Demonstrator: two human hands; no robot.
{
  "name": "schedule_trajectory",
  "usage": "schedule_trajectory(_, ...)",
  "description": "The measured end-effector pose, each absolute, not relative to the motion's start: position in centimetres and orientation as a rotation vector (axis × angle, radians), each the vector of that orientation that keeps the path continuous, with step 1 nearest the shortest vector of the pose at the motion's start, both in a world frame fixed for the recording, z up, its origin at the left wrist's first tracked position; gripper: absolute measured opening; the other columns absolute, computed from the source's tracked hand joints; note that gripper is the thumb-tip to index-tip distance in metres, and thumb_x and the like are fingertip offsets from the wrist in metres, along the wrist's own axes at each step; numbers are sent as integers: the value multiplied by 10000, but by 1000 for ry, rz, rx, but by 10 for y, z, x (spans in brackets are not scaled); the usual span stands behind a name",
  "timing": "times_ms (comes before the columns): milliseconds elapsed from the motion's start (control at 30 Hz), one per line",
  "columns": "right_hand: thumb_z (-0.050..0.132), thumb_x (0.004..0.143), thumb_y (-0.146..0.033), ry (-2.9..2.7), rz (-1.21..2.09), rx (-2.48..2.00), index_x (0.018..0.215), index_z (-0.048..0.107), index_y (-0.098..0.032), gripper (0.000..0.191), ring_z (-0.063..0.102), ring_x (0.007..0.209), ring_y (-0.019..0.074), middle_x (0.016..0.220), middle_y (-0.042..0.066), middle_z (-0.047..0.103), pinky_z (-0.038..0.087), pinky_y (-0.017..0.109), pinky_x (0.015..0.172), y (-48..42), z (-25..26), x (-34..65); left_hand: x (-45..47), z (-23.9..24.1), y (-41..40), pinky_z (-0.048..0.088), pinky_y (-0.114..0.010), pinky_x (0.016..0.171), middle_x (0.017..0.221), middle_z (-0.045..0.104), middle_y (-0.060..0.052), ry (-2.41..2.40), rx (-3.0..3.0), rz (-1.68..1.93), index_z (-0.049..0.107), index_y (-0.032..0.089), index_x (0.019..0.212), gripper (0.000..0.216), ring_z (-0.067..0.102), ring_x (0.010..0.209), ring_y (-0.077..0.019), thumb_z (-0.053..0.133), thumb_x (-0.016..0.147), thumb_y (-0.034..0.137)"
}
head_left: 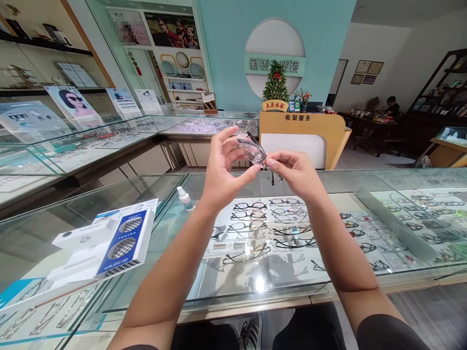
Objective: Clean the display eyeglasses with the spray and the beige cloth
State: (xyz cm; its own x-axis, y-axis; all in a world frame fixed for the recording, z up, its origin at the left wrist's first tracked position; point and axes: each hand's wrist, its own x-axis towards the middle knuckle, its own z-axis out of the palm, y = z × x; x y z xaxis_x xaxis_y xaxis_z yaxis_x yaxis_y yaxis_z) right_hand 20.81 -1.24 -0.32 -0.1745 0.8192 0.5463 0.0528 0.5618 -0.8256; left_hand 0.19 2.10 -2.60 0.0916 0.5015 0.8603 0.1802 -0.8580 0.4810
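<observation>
Dark sleeve [390, 335] this side of counter's front edge [255, 309] | hands, left [224, 172] and right [297, 175] — pinching eyeglasses [252, 149] — raised above glass top [241, 283]

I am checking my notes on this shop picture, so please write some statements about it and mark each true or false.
1. The right hand holds the eyeglasses above the glass counter. True.
2. The left hand hangs below the counter. False: it is raised at the eyeglasses.
3. The white bottle stands right of both hands. False: it stands to their left.
4. More spectacle frames lie inside the counter. True.
</observation>
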Motion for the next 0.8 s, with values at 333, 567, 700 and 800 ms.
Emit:
schedule_trajectory(333,725,1018,-362,-1564,235,-780,958,812,-231,168,803,1119,253,1098,76,872,612,416,1029,-16,-14,191,27,-24,-12,370,-276,572,629,544,29,859,1721,1790,862,223,933,186,416,595,-112,851,904,407)
schedule_trajectory(567,627,1068,-300,-1584,-209,-846,1057,792,-237,177,795,1182,275,1223,126,856,620,435,1021,-20,-29,172,28,-19,-12,438,-258,632,777,721,-10,785,1423,1616,876,197,944,343,481,645,-99,943,780,490)
schedule_trajectory(700,656,1035,-305,-1684,-218,-832,1168,768,-233,188,778,1239,285,1300,137,840,599,458,1084,-33,-24,169,14,-12,-5,405,-258,617,743,697,-10,829,1469,1585,841,190,885,330,496,652,-111,926,770,487)
schedule_trajectory(800,686,1016,-339,-1723,-116,-812,1139,741,-244,165,762,1169,257,1252,109,832,587,420,1045,-45,-15,174,-2,-3,-4,365,-267,614,693,638,3,883,1626,1500,815,185,852,286,468,636,-113,888,782,453)
